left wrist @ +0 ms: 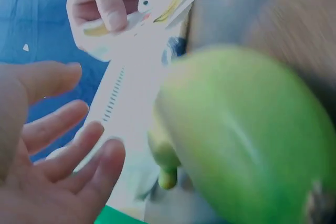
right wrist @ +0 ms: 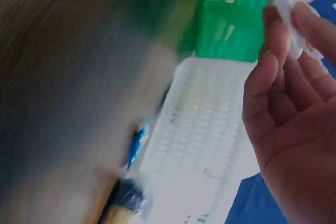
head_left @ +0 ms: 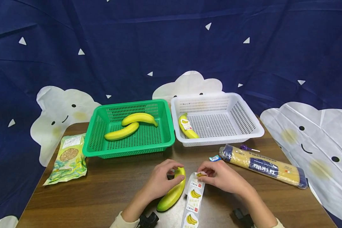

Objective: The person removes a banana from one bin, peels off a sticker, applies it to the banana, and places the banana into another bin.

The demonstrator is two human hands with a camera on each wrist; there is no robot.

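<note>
My right hand [head_left: 220,175] pinches the top end of a strip of banana stickers [head_left: 194,201] between thumb and fingers. In the right wrist view, a white piece of the strip [right wrist: 286,3] shows at the fingertips. The strip runs down toward the table's near edge. Left of it a yellow-green banana [head_left: 171,196] lies on the table. My left hand [head_left: 162,179] is over the banana's upper end, its thumb overlapping it in the head view. In the left wrist view, the loosely bent fingers [left wrist: 107,161] of that hand hold nothing, and the banana [left wrist: 247,129] is beside them.
A green basket [head_left: 136,150] with two bananas stands at the back left. Beside it, a white basket [head_left: 219,140] holds one stickered banana [head_left: 188,127]. A pasta pack [head_left: 263,166], a purple-wrapped lollipop [head_left: 245,147] and a small blue packet [head_left: 215,158] lie right; a yellow-green bag [head_left: 69,158] lies left.
</note>
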